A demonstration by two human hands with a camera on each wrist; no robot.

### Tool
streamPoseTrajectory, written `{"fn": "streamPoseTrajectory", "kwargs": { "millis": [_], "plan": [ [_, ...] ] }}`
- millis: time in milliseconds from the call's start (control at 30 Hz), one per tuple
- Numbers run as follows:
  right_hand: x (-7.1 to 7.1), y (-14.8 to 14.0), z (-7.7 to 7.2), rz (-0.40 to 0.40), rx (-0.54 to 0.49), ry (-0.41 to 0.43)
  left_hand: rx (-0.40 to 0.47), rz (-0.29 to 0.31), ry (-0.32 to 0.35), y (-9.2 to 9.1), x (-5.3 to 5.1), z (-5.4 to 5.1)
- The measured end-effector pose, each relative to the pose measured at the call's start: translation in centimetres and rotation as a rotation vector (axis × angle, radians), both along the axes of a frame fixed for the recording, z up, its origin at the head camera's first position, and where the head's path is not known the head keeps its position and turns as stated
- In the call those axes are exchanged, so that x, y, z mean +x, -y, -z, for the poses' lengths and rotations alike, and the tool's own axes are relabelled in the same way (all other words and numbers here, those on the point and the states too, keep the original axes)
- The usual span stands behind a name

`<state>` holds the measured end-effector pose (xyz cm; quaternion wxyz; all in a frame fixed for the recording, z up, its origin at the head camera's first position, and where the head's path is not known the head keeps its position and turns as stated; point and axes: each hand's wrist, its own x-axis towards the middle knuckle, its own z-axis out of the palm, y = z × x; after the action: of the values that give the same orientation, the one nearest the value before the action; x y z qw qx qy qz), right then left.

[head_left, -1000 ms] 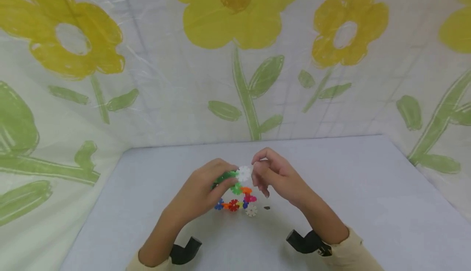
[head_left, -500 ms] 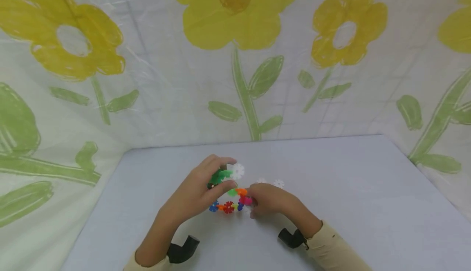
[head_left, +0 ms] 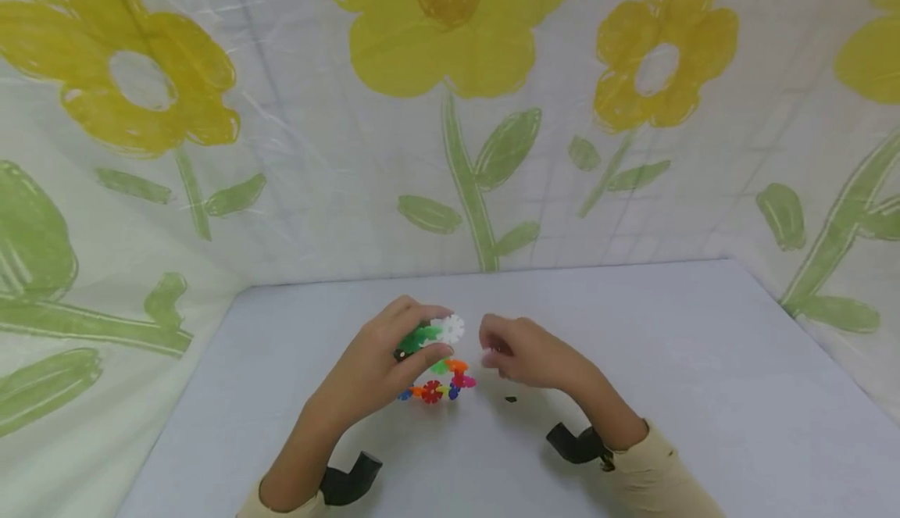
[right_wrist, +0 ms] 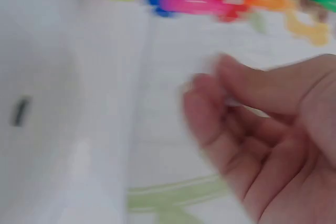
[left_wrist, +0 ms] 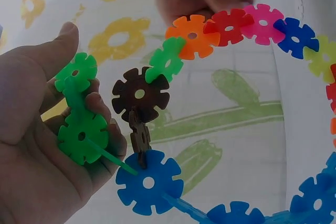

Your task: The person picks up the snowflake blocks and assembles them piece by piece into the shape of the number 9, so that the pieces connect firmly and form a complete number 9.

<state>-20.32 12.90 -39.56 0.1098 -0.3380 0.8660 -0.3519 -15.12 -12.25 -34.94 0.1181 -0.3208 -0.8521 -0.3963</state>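
Note:
In the head view, my left hand [head_left: 380, 362] grips a chain of interlocking plastic snowflake discs [head_left: 432, 391], slotted round the rim. Green discs [left_wrist: 84, 137] lie within its curled fingers in the left wrist view. Brown, orange, red, pink and blue discs curve away in an arc. A white disc [head_left: 453, 328] shows beside the left fingertips. My right hand [head_left: 527, 350] is just to the right, apart from the chain. Its thumb and forefinger pinch together in the right wrist view, with a pale sliver of a white disc [right_wrist: 231, 99] between them, mostly hidden.
A small dark scrap [head_left: 511, 399] lies on the white table [head_left: 668, 393] below the right hand. A faint white disc outline [left_wrist: 299, 6] shows on the tabletop in the left wrist view. Behind stands a flower-printed curtain [head_left: 351, 190].
My right hand went down to the table beside the chain, then came back up and away. The white disc near the pink one is gone from there. The left hand keeps its grip.

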Motion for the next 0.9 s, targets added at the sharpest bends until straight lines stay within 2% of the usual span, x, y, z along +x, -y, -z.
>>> {"fn": "streamPoseTrajectory", "kwargs": {
  "millis": [167,233,300,433,600,800,900],
  "plan": [
    [1.5,-0.7,-2.9,0.011,-0.362,-0.16,-0.016,-0.004,-0.01,-0.1,-0.1,0.2],
    [2.1,-0.7,-3.6,-0.006,-0.447,-0.228,-0.022,-0.01,-0.004,-0.1,-0.1,0.3],
    [2.6,-0.5,-4.1,-0.014,-0.482,-0.306,-0.025,-0.011,0.006,-0.2,-0.1,0.4],
    [3.2,0.0,-4.5,-0.017,-0.488,-0.429,-0.023,-0.007,0.023,-0.3,0.0,0.3],
    [3.7,0.2,-4.7,0.016,-0.434,-0.545,-0.037,-0.009,0.011,-0.5,0.2,0.2],
    [4.3,0.7,-4.7,0.036,-0.344,-0.775,-0.072,-0.03,-0.012,-0.7,0.0,0.5],
    [4.6,1.1,-4.7,0.053,-0.315,-0.846,-0.088,-0.043,-0.016,-0.7,0.0,0.7]
  ]
}}
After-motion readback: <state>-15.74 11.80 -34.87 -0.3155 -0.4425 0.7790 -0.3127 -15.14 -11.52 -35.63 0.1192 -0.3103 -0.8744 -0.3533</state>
